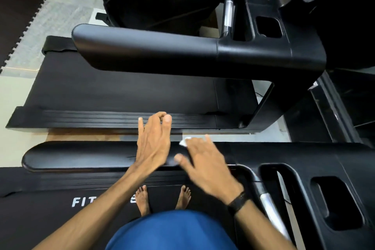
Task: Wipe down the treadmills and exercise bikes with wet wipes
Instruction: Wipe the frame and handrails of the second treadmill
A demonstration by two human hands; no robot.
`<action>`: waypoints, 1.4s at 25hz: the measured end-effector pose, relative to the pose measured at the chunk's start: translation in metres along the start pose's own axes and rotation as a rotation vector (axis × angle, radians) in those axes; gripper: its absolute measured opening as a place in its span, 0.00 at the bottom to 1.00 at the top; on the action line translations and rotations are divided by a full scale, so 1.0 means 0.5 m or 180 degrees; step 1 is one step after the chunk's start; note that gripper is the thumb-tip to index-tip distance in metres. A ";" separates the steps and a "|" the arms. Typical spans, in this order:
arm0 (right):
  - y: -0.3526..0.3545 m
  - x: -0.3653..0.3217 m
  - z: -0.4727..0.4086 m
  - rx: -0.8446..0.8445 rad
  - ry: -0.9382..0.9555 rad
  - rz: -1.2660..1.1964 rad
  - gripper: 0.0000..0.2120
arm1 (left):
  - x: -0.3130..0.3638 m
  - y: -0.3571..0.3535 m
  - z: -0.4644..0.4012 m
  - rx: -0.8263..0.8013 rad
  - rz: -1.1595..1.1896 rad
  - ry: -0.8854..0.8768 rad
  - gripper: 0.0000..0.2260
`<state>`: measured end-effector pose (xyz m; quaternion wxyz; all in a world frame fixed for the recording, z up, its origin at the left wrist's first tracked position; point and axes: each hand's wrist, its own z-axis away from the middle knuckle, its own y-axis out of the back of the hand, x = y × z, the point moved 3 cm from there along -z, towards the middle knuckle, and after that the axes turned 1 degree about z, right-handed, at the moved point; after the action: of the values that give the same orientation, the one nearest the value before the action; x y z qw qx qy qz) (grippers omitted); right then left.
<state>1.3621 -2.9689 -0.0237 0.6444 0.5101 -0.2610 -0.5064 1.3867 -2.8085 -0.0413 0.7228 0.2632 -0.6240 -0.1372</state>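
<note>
Far left, the rounded end of the near rail (67,156) sits bare and dull, and that's the stretch I judge I haven't reached, so that's where this stroke should head. Coming in, my left hand (153,141) hovers over the middle of the rail, fingers loosely spread, holding nothing; whether the palm actually touches the top I can't tell. Best use for it: plant it flat as a brace, or get it out of the wipe's path. Just beside it, my right hand (205,163) lies flat on the rail with the wipe (185,141) pressed under the fingers, one white corner peeking out at the far edge. So the hands are close but apart, one free, one pressing the cloth down. To do this well I want even pressure through the whole palm, long overlapping passes along the rail, and the wipe curled over the far edge so the side gets cleaned too. Further right, the rail runs into the console (332,170) with its deep cup pocket (336,201), which will need a folded corner pushed in. The far treadmill's rail (146,46) waits beyond, likely undone.
</note>
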 end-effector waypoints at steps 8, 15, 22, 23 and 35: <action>0.027 0.163 0.088 0.0112 -0.0475 0.0105 0.48 | 0.006 -0.022 0.000 0.0157 -0.0101 0.0068 0.34; 0.002 -0.024 -0.016 -0.0127 0.0387 -0.0039 0.37 | -0.001 -0.014 -0.005 0.0272 0.0034 0.0173 0.31; -0.004 0.149 0.160 0.0891 -0.0107 -0.0223 0.28 | -0.005 -0.014 -0.003 0.0338 0.0066 0.0171 0.31; -0.007 0.134 0.129 0.0764 -0.0407 -0.0054 0.32 | -0.004 -0.016 -0.003 0.0296 0.0055 0.0155 0.32; 0.031 0.126 0.034 -0.0114 -0.0906 0.0273 0.49 | 0.005 -0.015 0.005 0.0445 -0.0049 -0.0054 0.34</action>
<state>1.3757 -3.0340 -0.0152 0.6310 0.4099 -0.3622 -0.5501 1.3858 -2.8162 -0.0432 0.6963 0.3167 -0.6362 -0.1010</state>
